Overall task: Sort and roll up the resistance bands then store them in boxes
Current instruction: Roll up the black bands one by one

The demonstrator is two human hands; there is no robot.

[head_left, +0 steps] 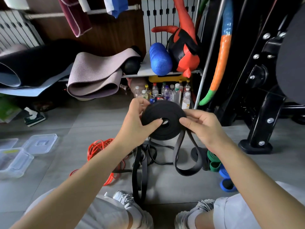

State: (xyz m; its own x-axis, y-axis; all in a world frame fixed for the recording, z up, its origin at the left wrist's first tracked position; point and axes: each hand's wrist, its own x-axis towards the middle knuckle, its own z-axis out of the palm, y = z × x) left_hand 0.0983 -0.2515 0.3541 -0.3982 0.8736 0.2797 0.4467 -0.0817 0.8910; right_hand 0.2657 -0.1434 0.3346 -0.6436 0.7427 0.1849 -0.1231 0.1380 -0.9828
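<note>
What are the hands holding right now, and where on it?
Both hold the black band roll: left hand pinches its left rim, thumb by the centre hole; right hand grips its right edge.

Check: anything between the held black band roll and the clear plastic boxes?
Nothing visible does. Left hand and right hand hold the coiled black resistance band; toward the clear plastic boxes lie only grey floor and flat orange bands.

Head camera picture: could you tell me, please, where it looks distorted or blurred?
Head view: wide-angle distortion bows the metal pole and black rack at right; the black band roll is sharp; the clear boxes at the left edge look soft.
</note>
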